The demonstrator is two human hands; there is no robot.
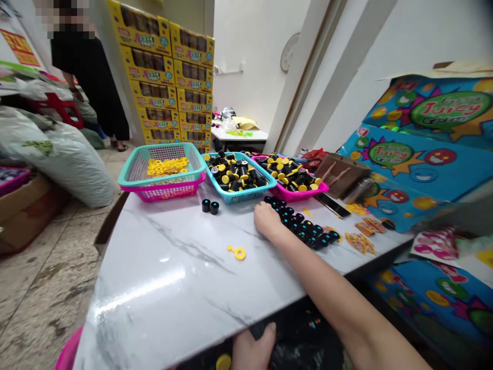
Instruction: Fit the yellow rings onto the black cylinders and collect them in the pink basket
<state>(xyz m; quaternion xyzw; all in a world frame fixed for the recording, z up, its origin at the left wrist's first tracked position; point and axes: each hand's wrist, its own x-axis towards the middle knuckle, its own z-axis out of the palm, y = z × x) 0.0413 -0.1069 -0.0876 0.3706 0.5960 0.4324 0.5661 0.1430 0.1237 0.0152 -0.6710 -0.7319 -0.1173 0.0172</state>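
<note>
My right hand reaches across the white marbled table, fingers curled together at the left end of a cluster of small black cylinders with blue, purple or yellow dots on top. What its fingertips hold, if anything, is hidden. Below the table's front edge, my left hand shows its raised thumb; its other fingers are out of sight. Beside it are a round yellow piece and a black plastic bag. Two black cylinders stand apart on the left. A yellow ring with a short stem lies mid-table.
At the back stand a turquoise basket of yellow rings, a blue basket and a pink basket of black-and-yellow pieces. A phone and candy wrappers lie right. Blue cartons rise beyond. A person stands far left.
</note>
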